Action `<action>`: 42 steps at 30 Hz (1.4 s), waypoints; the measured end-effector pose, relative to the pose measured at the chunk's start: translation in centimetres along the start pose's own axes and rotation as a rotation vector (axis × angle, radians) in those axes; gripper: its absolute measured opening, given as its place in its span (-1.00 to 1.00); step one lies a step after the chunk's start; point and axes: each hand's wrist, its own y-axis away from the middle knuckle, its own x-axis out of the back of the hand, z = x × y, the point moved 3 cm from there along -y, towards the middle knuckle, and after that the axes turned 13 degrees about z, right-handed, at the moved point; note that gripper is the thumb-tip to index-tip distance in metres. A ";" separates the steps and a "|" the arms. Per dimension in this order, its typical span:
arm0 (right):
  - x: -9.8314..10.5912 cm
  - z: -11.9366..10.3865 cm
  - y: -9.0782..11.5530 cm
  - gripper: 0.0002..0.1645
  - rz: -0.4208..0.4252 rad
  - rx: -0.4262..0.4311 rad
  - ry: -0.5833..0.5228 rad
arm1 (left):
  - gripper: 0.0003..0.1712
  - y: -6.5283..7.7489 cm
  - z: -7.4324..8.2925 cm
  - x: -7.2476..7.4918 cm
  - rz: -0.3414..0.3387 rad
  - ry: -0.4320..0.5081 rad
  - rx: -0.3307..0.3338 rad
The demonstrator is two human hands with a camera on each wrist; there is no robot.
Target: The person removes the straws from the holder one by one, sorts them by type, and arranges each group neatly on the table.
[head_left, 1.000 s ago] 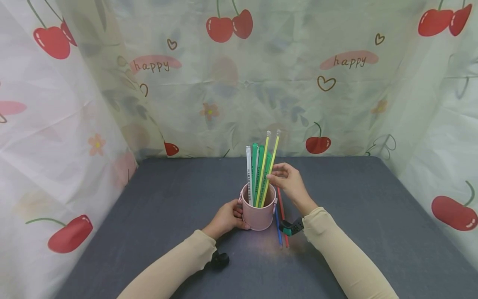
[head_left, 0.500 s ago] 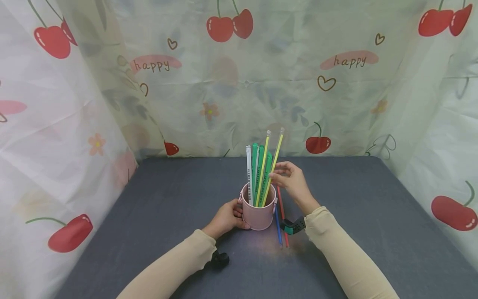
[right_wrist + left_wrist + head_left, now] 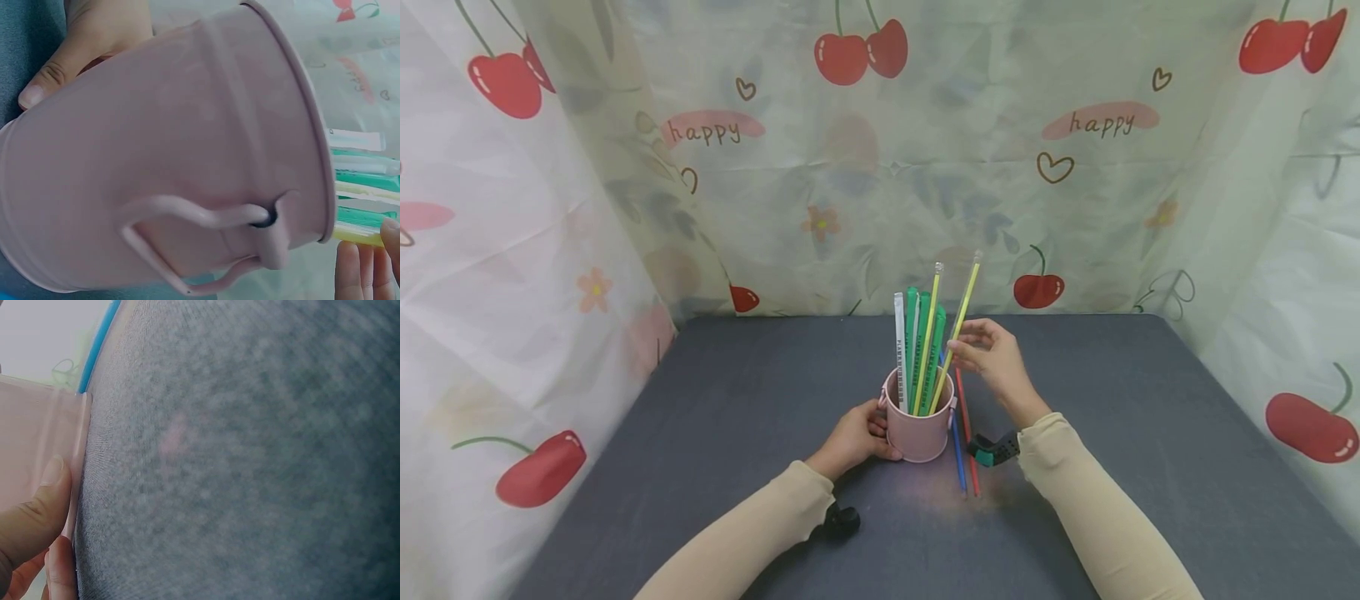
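Note:
A small pink pail [image 3: 920,439] with side handles stands upright on the dark table. My left hand [image 3: 852,440] grips it low on its left side, and the left wrist view shows the thumb [image 3: 39,515] against its wall. Between thumb and fingers, my right hand [image 3: 997,364] pinches a yellow pencil [image 3: 967,293], eraser end up. That pencil leans right over the rim, its lower end still inside the pail. Another yellow pencil [image 3: 933,308] stands in the pail among several green sticks [image 3: 912,333] and a white stick [image 3: 899,350] with printed lettering.
Right of the pail, a blue pencil [image 3: 959,462] and a red pencil [image 3: 966,417] lie side by side on the table [image 3: 760,375]. A cherry-print curtain [image 3: 895,192] encloses the back and sides. Each wrist carries a dark strapped device [image 3: 994,450].
My right hand has moved a little right and up, tilting the yellow pencil away from the other sticks and raising it slightly. The left hand and pail have stayed put.

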 end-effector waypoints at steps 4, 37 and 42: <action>0.3 -0.4 0.1 -0.54 0.008 -0.006 -0.022 | -0.30 0.0 0.0 0.0 -0.004 0.000 0.002; 3.0 -2.3 -0.2 -0.67 0.132 0.050 -0.225 | -0.30 -0.1 -0.2 -0.1 -0.007 0.007 0.003; 3.4 -2.5 -0.2 -0.67 0.156 0.053 -0.268 | -0.30 -0.1 -0.1 0.0 -0.009 0.007 0.013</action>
